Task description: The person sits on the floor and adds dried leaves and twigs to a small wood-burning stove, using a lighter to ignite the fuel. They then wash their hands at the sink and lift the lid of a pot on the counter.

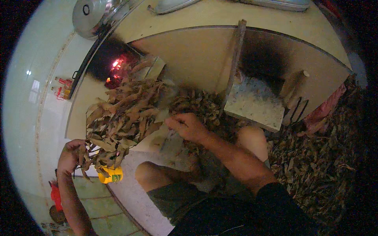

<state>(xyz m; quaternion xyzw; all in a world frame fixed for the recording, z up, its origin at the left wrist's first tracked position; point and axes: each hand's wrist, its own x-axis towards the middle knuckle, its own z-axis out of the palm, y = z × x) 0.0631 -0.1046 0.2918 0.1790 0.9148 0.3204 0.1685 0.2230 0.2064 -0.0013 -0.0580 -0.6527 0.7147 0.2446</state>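
Observation:
My left hand (71,155) grips the stem end of a leafy bundle of dry brown branches (127,109). The bundle stretches away from me, its far end at the mouth of a stove opening (107,54) where embers and flame (116,65) glow. My right hand (188,126) is at the bundle's right side with its fingers curled. A blurred pale streak lies just beyond those fingers, and whether they hold anything cannot be made out.
A second sooty opening (264,51) is on the right, with a concrete slab (255,101), a log (295,85) and metal tongs (298,110) before it. Dry leaves (313,174) cover the floor to the right. A yellow container (110,174) stands at left; a lidded metal pot (90,17) sits above.

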